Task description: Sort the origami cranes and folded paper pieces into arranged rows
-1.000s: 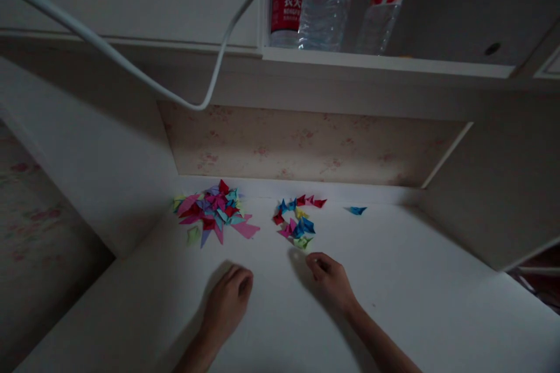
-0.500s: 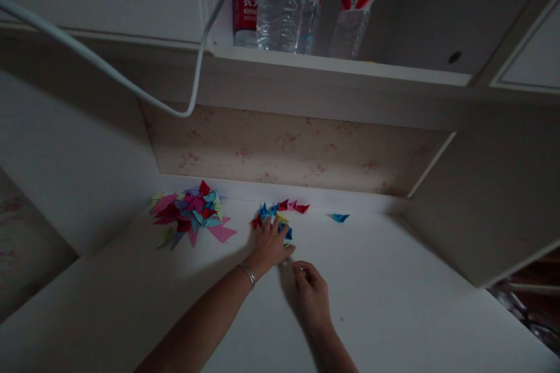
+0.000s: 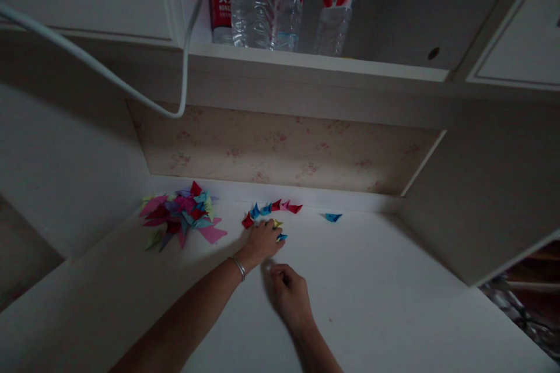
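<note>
In the head view, we take the colourful paper pile [image 3: 186, 210] as our landmark; it lies on the white surface [image 3: 376, 297], close to the back edge. To the right of the pile, a short row of folded paper pieces [image 3: 276, 206] stands in a curve: from left to right we count one red, two blue, one red, one pink and one red. Farther right from the pile, well apart from this row, lies a single blue folded piece [image 3: 333, 218].

Our left hand [image 3: 262, 240], with a silver bracelet [image 3: 239, 268] on the wrist, is right of the pile and a little nearer to us. Its fingers are bent down over a yellow piece [image 3: 277, 224] and a blue piece [image 3: 281, 238], which are partly hidden; we cannot tell if the fingers grasp them or only touch them. Our right hand [image 3: 289, 293] is farther right of the pile and nearer to us, just beside the left one. Its fingers are curled inward, and we cannot tell whether they pinch something small.

Above the pile, a pale cable [image 3: 87, 58] hangs in a bend. Higher than the pile and to its right, plastic bottles [image 3: 254, 6] stand on a shelf [image 3: 324, 64].
</note>
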Tool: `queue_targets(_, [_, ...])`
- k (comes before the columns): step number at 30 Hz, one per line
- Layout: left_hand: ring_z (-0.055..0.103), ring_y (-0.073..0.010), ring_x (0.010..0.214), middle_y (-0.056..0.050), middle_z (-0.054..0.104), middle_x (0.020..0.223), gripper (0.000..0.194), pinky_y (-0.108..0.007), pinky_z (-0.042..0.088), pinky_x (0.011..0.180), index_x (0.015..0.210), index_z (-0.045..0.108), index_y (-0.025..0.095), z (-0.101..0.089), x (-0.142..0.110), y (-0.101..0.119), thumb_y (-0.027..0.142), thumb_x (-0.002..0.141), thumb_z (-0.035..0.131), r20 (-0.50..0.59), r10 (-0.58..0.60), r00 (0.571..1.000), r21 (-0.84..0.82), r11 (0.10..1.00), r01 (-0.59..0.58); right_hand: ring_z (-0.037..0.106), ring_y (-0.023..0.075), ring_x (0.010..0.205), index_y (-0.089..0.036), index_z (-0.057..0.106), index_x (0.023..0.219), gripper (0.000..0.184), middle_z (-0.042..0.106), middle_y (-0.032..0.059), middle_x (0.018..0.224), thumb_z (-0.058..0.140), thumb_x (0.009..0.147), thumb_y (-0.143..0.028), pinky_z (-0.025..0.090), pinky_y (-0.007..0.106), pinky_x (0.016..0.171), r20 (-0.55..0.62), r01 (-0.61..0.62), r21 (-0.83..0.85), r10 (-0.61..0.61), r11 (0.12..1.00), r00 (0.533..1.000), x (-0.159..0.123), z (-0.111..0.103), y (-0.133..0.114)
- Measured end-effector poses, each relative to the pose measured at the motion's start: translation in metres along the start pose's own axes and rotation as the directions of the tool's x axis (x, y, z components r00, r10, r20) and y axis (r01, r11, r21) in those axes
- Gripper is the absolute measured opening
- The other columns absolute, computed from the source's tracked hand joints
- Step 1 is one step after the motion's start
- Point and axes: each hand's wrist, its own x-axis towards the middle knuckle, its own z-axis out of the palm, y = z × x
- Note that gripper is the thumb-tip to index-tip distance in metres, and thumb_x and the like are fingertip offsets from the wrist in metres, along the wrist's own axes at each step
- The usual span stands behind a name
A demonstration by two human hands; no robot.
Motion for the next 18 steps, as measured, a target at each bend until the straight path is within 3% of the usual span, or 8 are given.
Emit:
queue_targets(6, [0.052, -0.0287, 0.103, -0.009, 0.057, 0.113, 0.035, -0.043, 0.045, 0.086, 0.112, 0.063, 0.026, -0.012, -0.030, -0.004, 0.041, 0.082, 0.056, -0.009, 0.034, 0.999, 0.036, 0.999, -0.033, 0.056, 0.0170, 0.058, -0.023, 0.068, 0.079, 0.023, 0.067, 0.0004, 0.066, 0.048, 0.083, -0.034, 0.039, 0.025, 0.056, 0.062, 0.067, -0.093, -0.061, 0.993, 0.996, -0.004, -0.001, -0.001])
queue_targets(18, [0.056, -0.0245, 0.101, -0.006, 0.059, 0.111, 0.039, -0.034, 0.047, 0.083, 0.117, 0.059, 0.029, -0.045, -0.085, -0.062, 0.039, 0.079, 0.061, -0.009, 0.001, 1.000, 0.063, 0.998, 0.000, 0.056, 0.0158, 0.057, -0.023, 0.067, 0.082, 0.026, 0.065, -0.0009, 0.065, 0.049, 0.085, -0.040, 0.036, 0.023, 0.054, 0.111, 0.074, -0.157, -0.057, 0.985, 0.992, -0.009, -0.001, 0.004])
